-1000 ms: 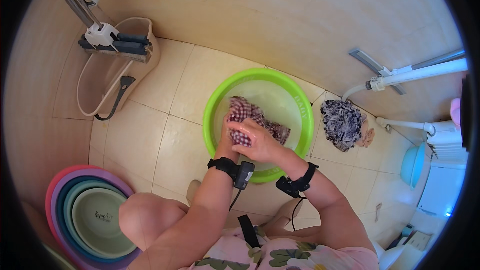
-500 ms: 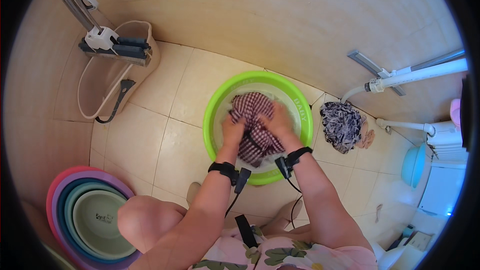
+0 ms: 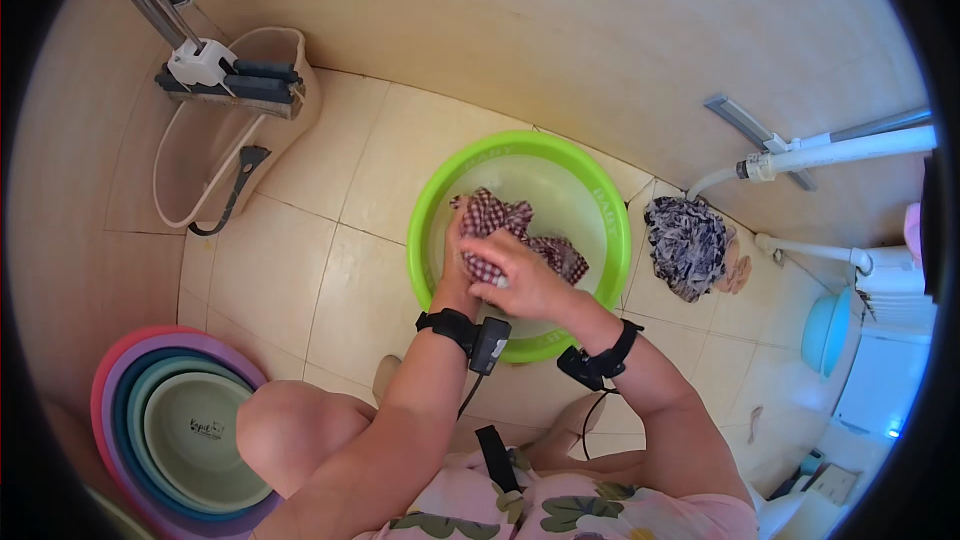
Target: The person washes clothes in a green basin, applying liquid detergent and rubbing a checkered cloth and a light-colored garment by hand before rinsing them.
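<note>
A wet dark-red and white checked cloth (image 3: 497, 212) is bunched up over a bright green basin (image 3: 421, 202) of cloudy water. At the cloth's left side my left hand (image 3: 455, 252) is closed on it, its fingers partly hidden behind the folds. My right hand (image 3: 530, 283) reaches across from the right, fingers curled over the bunched cloth and thumb nearer me. A small white patch, perhaps foam, shows between that thumb and the fingers. One end of the cloth spreads out beyond my right hand toward the basin's right side.
A dark patterned wet cloth heap (image 3: 687, 245) lies on the tiles right of the basin, beside a beige cloth (image 3: 737, 265). Nested basins (image 3: 120, 365) stand at lower left. A mop (image 3: 205, 65) rests in a beige bucket (image 3: 165, 175). White pipes (image 3: 840, 152) run along the right.
The checked cloth has been gathered from a wide spread into a smaller bunch at the basin's left. My right hand has moved left, over to my left hand.
</note>
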The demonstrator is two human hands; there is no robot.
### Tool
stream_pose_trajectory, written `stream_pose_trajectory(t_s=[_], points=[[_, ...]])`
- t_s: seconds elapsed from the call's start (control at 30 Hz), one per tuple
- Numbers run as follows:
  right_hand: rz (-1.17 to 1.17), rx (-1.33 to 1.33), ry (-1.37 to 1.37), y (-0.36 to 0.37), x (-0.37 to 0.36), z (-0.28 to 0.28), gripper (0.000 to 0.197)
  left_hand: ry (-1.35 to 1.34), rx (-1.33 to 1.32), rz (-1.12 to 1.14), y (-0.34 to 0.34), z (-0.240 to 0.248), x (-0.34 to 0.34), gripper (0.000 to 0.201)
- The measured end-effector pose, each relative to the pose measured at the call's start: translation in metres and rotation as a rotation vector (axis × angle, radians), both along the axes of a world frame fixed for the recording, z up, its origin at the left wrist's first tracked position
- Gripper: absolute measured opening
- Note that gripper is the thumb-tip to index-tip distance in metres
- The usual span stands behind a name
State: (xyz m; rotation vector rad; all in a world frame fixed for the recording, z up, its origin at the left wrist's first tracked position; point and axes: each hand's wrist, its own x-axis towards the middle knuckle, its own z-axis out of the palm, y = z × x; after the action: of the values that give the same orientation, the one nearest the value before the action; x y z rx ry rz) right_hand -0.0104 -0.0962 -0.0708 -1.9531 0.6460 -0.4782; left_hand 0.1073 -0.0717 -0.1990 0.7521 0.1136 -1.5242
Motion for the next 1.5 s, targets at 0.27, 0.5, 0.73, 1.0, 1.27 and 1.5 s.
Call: stream_pose_trajectory(t_s=[0.27, 0.5, 0.73, 1.0, 1.27, 1.5], points=[[-0.517, 0.016, 0.583, -0.071, -0.049, -0.114, 0.036, -0.228, 0.265, -0.158, -0.023, 0.032, -0.049, 0.018], [-0.49, -0.501, 0.771, -0.041, -0.046, -0.11, 0.061, -1.318, 0.185, -0.059, -0.01, -0.02, 0.0, 0.046], [-0.429, 0.309, 0.77, -0.068, -0.063, -0.113, 0.08, -0.829, 0.366, -0.285, -0.015, -0.021, -0.003, 0.043], [-0.024, 0.157, -0.008, 0.002, -0.005, -0.007, 0.059, 0.133, 0.129, -0.104, -0.004, 0.058, 0.003, 0.047], [-0.404, -0.391, 0.193, 0.01, 0.001, -0.013, 0.021, -0.033, 0.106, 0.006, -0.008, 0.097, -0.023, 0.026], [-0.549, 0.238, 0.174, -0.064, -0.051, -0.028, 0.036, -0.483, 0.137, -0.126, -0.029, 0.127, -0.021, 0.033]])
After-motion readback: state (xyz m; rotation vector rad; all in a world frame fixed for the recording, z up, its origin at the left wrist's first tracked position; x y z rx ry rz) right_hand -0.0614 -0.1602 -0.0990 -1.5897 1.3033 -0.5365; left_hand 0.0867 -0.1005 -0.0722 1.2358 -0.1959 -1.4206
